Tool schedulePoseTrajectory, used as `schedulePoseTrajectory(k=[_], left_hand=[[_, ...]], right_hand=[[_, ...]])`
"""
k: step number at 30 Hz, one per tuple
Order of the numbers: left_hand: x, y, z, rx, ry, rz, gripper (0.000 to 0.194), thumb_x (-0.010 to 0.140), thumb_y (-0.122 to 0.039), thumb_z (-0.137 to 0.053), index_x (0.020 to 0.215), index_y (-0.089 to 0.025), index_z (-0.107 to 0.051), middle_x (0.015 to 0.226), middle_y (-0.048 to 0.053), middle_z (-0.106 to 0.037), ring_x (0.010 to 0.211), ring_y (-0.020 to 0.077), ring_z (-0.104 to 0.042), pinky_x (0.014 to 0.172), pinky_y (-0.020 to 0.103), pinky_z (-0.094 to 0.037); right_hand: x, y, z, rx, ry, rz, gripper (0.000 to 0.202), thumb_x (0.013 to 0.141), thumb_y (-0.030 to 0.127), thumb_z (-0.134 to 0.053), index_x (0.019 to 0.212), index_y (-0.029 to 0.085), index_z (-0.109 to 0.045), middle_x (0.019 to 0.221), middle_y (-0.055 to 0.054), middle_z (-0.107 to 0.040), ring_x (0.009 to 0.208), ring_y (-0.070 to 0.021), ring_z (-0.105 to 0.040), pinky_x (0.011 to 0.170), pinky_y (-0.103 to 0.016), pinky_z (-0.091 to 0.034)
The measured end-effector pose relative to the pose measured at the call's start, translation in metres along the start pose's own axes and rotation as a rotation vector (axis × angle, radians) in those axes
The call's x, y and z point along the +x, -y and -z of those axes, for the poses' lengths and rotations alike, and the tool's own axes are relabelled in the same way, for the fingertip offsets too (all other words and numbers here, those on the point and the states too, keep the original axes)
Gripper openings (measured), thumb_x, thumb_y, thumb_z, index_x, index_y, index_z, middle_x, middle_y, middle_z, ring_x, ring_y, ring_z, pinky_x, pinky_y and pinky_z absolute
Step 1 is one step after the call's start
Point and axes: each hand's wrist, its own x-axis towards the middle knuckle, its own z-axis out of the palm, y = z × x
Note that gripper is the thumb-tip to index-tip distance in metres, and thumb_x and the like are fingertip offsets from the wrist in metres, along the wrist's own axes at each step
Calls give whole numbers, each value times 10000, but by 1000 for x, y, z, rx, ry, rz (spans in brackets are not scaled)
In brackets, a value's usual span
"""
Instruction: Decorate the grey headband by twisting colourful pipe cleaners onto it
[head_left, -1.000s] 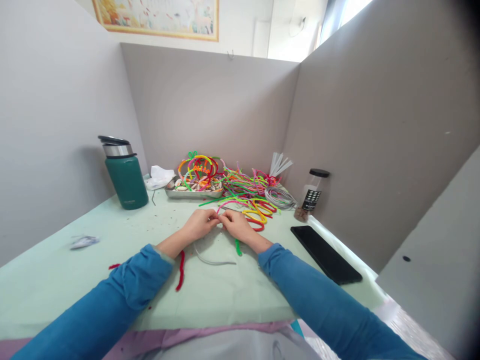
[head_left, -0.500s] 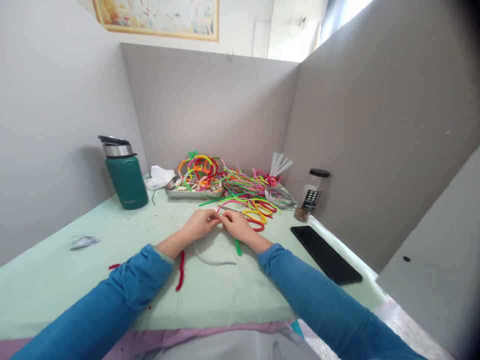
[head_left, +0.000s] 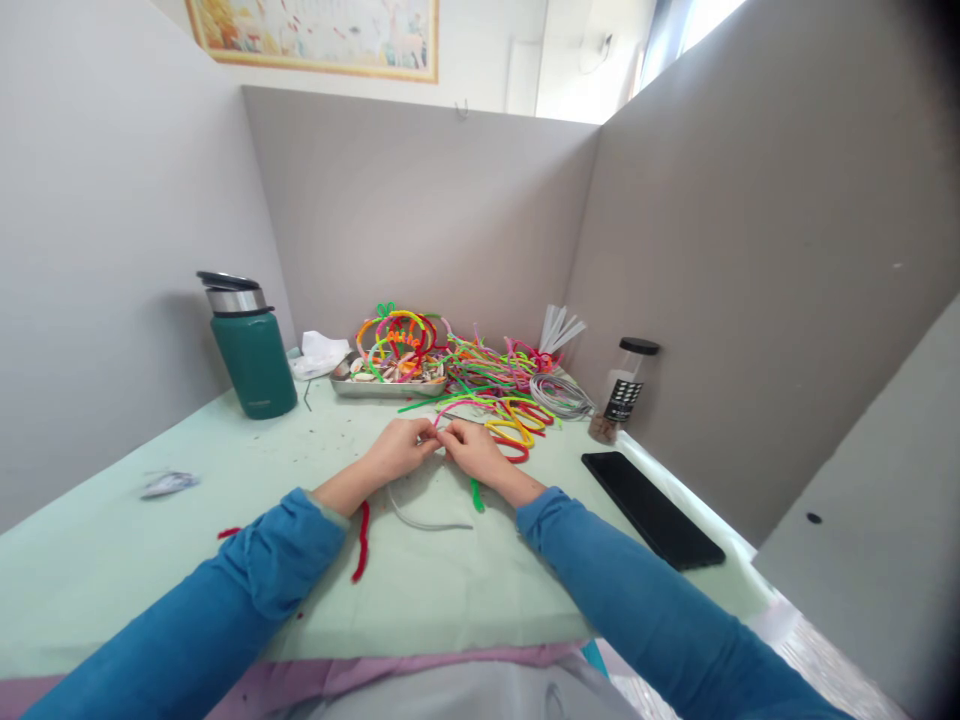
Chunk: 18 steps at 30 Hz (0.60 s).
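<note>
My left hand point(head_left: 399, 450) and my right hand point(head_left: 474, 450) meet fingertip to fingertip above the table, both closed in a pinch. A pink pipe cleaner point(head_left: 454, 407) runs out from between the fingers and curves away behind my right hand; its pinched part is mostly hidden. Below the hands lies a bent grey wire point(head_left: 427, 525). A short red pipe cleaner point(head_left: 362, 543) is beside my left wrist, and a short green pipe cleaner point(head_left: 477, 495) sits under my right wrist. Yellow and red looped pipe cleaners point(head_left: 514, 430) rest just beyond my right hand.
A metal tray point(head_left: 390, 390) of small pieces and finished hoops stands at the back, with a heap of coloured pipe cleaners point(head_left: 495, 365) and a grey wire coil point(head_left: 562, 396) to its right. Around them are a green bottle point(head_left: 255, 365), a clear jar point(head_left: 622, 395) and a black phone point(head_left: 651, 508).
</note>
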Motion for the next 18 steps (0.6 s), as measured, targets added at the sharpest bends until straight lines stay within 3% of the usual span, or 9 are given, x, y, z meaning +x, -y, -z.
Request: schedulePoseTrajectory(k=[18], left_hand=[[1, -1, 1, 22, 9, 14, 205, 757, -280, -496, 808, -167, -659, 698, 7, -641, 625, 115, -528, 583, 207, -338]], right_hand=[[0, 0, 0, -3, -9, 6, 229, 823, 272, -466, 647, 161, -559, 617, 7, -553, 591, -104, -451, 556, -211, -299]])
